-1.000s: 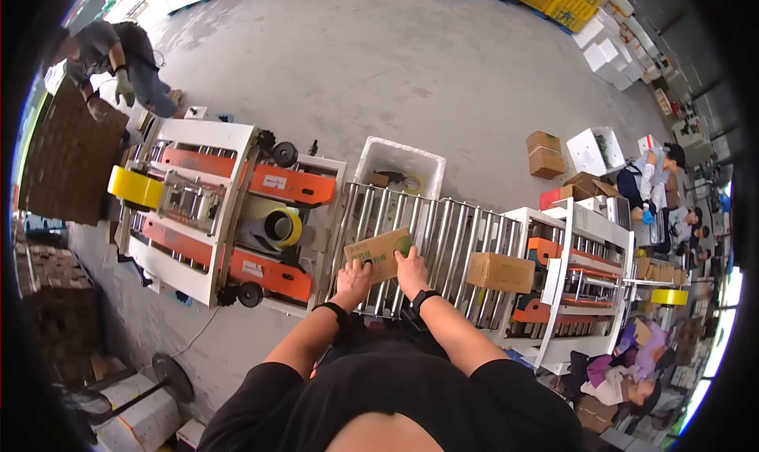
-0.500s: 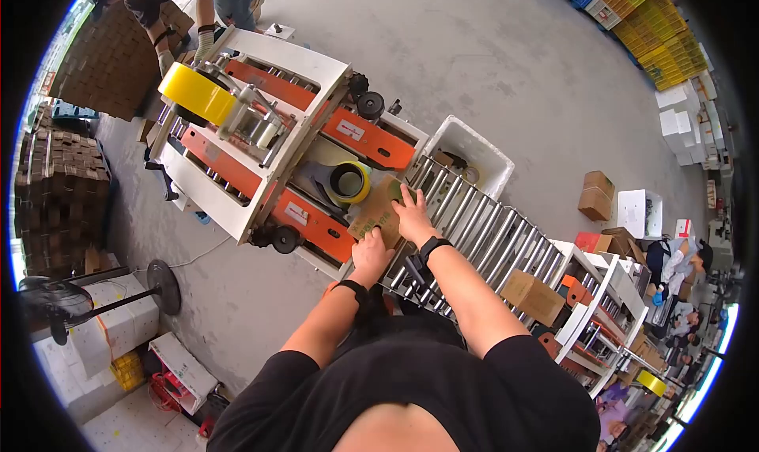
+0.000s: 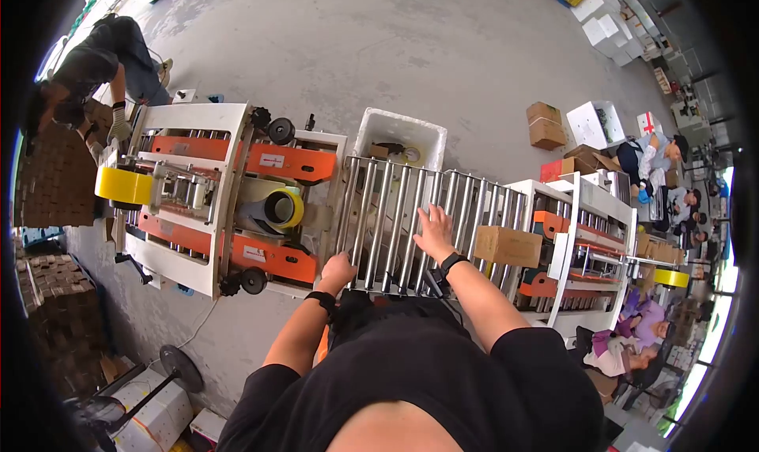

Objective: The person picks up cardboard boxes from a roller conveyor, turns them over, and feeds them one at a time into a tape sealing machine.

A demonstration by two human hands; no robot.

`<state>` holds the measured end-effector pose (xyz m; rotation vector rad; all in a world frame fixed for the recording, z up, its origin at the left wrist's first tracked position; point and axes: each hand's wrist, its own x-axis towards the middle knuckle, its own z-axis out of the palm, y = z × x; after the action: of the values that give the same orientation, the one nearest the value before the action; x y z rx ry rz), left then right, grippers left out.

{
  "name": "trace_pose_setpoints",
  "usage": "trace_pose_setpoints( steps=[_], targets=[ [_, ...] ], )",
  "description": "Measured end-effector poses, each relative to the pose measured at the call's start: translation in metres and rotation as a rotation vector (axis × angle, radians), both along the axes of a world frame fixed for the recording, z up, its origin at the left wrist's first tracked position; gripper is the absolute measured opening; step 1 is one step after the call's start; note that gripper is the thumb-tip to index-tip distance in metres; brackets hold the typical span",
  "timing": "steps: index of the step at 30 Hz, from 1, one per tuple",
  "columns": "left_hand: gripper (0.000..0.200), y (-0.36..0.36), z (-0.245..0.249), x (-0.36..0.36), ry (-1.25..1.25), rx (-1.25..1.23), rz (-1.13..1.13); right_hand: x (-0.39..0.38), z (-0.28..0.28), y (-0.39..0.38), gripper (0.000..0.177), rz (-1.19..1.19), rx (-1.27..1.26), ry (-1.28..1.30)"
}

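Note:
My left hand (image 3: 337, 272) is at the near left corner of the roller conveyor (image 3: 402, 234), its fingers curled in and nothing visible in them. Farther right, my right hand (image 3: 434, 230) hovers over the metal rollers with fingers spread, holding nothing. A small cardboard box (image 3: 507, 246) rests on the conveyor just right of that hand. To the left is a carton sealing machine (image 3: 220, 238) with orange side rails. A roll of yellow tape (image 3: 290, 208) sits in the grey holder between those rails.
A large yellow tape roll (image 3: 124, 185) tops the sealer, and a gloved person (image 3: 118, 72) works beyond it. Behind the conveyor stands a white foam bin (image 3: 402, 128). Another sealing machine (image 3: 581, 254) adjoins on the right. A black fan (image 3: 180, 367) stands at lower left.
The cardboard box that was under both hands by the sealer is no longer seen there. My hands have come apart, the right one over the rollers. The view has turned toward the right.

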<state>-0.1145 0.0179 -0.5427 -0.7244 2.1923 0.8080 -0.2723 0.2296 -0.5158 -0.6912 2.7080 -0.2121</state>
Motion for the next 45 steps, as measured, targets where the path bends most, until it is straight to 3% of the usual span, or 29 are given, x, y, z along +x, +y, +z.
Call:
trace_pose_setpoints(
  steps=[5,9,12,14,16,17,20,24,28,30,32,34,36,38,40,42,43,45],
  targets=[
    [0.033,-0.003,-0.041,0.010,-0.003,0.059,-0.259,-0.006,0.033,0.139,0.104,-0.293,0.163,0.038],
    [0.031,-0.007,-0.046,0.012,0.024,-0.008,-0.270,-0.007,0.049,0.204,0.114,-0.165,0.392,-0.056],
    [0.030,-0.009,-0.046,0.012,0.033,0.011,-0.306,-0.019,0.018,0.226,0.098,-0.156,0.441,0.158],
    [0.032,-0.006,-0.035,0.009,-0.004,0.007,-0.317,-0.026,0.041,0.207,0.091,-0.166,0.412,0.093],
    [0.034,-0.005,-0.037,0.014,-0.032,0.007,-0.282,-0.033,0.043,0.194,0.090,-0.226,0.387,0.071],
    [0.039,-0.004,-0.033,0.016,-0.020,0.009,-0.278,-0.031,0.043,0.187,0.098,-0.237,0.322,0.146],
    [0.044,-0.007,-0.059,0.030,0.083,-0.005,-0.310,-0.028,0.047,0.159,0.101,-0.302,0.216,-0.008],
    [0.043,-0.007,-0.057,0.021,-0.082,0.046,-0.413,-0.006,0.051,0.101,0.098,-0.066,0.073,-0.056],
    [0.035,0.000,-0.045,0.015,0.032,0.011,-0.337,0.008,0.042,0.037,0.096,0.348,0.049,-0.322],
    [0.030,0.005,-0.038,0.012,0.208,-0.018,-0.302,0.012,0.034,0.007,0.083,0.436,0.077,-0.416],
    [0.033,0.017,-0.010,-0.001,0.209,-0.003,-0.105,0.011,0.025,-0.009,0.074,0.397,0.109,-0.375],
    [0.034,0.026,-0.002,-0.005,0.308,-0.016,-0.089,0.008,0.005,-0.011,0.063,0.237,0.027,-0.199],
    [0.034,0.036,0.016,-0.011,0.370,0.033,-0.140,0.009,-0.013,0.003,0.036,0.085,-0.096,0.292],
    [0.033,0.046,0.025,-0.017,0.430,0.090,-0.251,0.007,-0.005,0.026,0.041,0.020,-0.186,0.295],
    [0.044,0.057,0.030,-0.023,0.353,0.078,-0.333,0.013,0.004,0.046,0.033,0.043,-0.209,0.208],
    [0.053,0.064,0.039,-0.031,0.318,0.093,-0.400,0.023,0.005,0.058,0.038,0.049,-0.168,0.194],
    [0.064,0.069,0.043,-0.040,0.187,0.039,-0.449,0.028,0.005,0.060,0.040,0.038,-0.170,0.194],
    [0.066,0.073,0.042,-0.047,0.265,-0.089,-0.482,0.034,0.002,0.061,0.048,0.024,-0.111,0.170]
  ],
)
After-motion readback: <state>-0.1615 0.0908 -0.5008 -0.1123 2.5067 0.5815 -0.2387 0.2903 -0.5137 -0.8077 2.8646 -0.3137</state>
